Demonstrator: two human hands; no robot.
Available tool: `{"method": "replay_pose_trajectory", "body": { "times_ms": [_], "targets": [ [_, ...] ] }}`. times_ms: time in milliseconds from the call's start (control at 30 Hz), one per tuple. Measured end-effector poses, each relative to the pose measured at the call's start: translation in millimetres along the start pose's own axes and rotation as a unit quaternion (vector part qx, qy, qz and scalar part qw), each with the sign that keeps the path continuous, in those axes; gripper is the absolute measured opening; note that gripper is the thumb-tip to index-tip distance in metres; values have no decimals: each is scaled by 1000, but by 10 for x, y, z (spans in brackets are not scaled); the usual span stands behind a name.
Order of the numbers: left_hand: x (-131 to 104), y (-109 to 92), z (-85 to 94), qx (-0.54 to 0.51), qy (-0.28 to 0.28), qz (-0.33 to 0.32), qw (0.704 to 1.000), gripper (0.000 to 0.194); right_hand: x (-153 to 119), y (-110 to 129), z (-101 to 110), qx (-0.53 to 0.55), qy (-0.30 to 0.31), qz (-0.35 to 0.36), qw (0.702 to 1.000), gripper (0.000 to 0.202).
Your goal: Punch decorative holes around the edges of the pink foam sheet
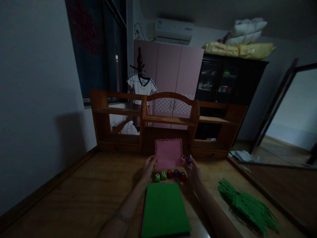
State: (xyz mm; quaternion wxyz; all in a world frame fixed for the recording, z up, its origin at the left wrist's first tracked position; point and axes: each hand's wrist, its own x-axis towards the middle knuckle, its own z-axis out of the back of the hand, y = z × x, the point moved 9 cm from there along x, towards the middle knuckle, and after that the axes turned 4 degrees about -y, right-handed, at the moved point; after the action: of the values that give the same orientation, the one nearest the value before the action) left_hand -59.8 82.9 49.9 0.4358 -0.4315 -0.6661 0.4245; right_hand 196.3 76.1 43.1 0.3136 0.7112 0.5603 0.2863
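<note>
A pink sheet of paper (169, 152) with small punched holes along its top and side edges is held upright above the desk. My left hand (149, 165) pinches its left edge. At the right edge, my right hand (192, 168) has fingers on the sheet and also holds a small purple craft punch (188, 160). Below the sheet stands a row of several small craft punches: green (163, 176), red (169, 174), purple (176, 173) and another red one (183, 176). Nearer to me lies a stack of paper with a green sheet (164, 210) on top.
Green cut paper strips (247, 205) lie in a heap at the right of the wooden desk (74, 195). A wooden shelf unit (169, 120) rises along the desk's back edge. A wall (42, 109) borders the left side. Behind stand a pink wardrobe (168, 67) and a dark cabinet (230, 79).
</note>
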Motion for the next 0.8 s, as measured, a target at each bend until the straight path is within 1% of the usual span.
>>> {"method": "replay_pose_trajectory", "body": {
  "times_ms": [67,133,233,300,433,533,600,733,800],
  "targets": [
    [-56,4,-85,35,30,-14,999,47,12,-43,20,20,-7,-28,999,22],
    [-92,10,-144,83,52,-42,994,45,19,-51,34,22,-12,-32,999,23],
    [-90,34,-143,153,47,-80,984,44,18,-52,17,18,-4,-31,999,24],
    [-64,62,-127,172,43,-88,980,45,11,-62,-6,18,6,-36,999,25],
    [-18,107,-115,138,53,-78,986,43,5,-81,-28,17,20,-48,999,29],
    [-2,96,-85,106,48,-70,991,43,16,-88,1,15,18,-56,998,30],
    [0,57,-58,94,37,-75,992,42,27,-81,43,9,6,-53,999,28],
    [-4,-36,-4,102,4,-97,990,37,37,-62,145,-5,-37,-32,999,25],
    [-2,-52,-10,99,1,-103,990,36,36,-68,147,-24,-41,-22,999,26]
  ]
}}
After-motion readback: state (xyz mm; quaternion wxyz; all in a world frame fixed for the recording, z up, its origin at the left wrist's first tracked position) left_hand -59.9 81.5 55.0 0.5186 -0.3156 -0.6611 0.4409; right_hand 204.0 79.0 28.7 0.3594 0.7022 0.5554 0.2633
